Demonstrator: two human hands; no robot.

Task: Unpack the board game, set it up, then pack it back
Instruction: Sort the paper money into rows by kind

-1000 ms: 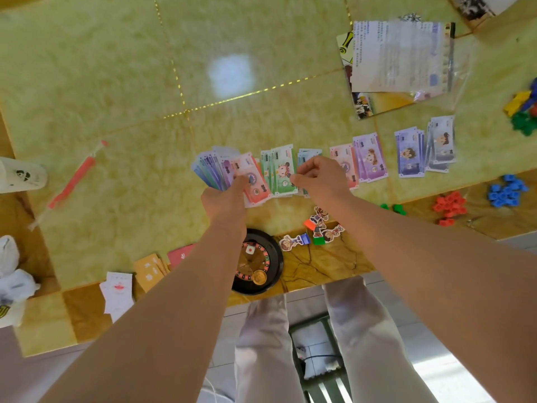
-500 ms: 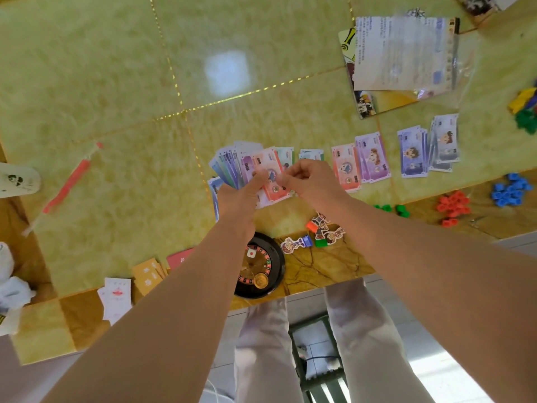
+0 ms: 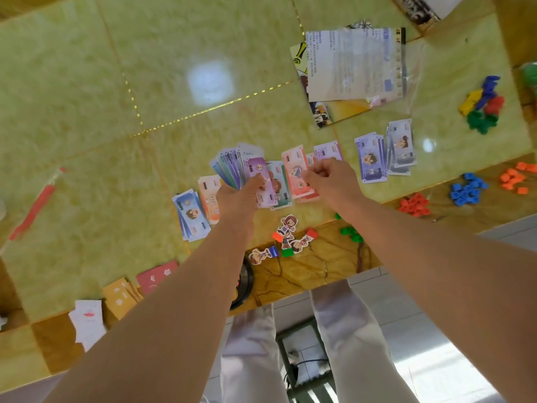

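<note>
My left hand [image 3: 241, 196] grips a fanned bunch of play-money bills [image 3: 232, 167], a purple one on top. Just to its right, my right hand [image 3: 331, 181] pinches a pink bill [image 3: 295, 173] over a red pile low on the table. Sorted bill piles lie in a row: blue [image 3: 190, 216], orange [image 3: 209, 199], green [image 3: 279, 184], purple [image 3: 328, 151], lilac [image 3: 372, 161] and grey [image 3: 401, 149]. Cardboard character standees [image 3: 287, 237] lie near the table's front edge.
A roulette wheel [image 3: 244, 283] shows partly under my left arm. Red [image 3: 157, 274], orange [image 3: 122, 295] and white [image 3: 87, 318] cards sit front left. Plastic houses lie in red [image 3: 414, 205], blue [image 3: 467, 189], orange [image 3: 514, 178], green [image 3: 351, 231] and mixed [image 3: 482, 103] heaps. A bagged rule sheet [image 3: 354, 62] lies at the back right.
My right hand has drawn a pink bill out of the fan and carried it to the right. My left hand keeps hold of the fan.
</note>
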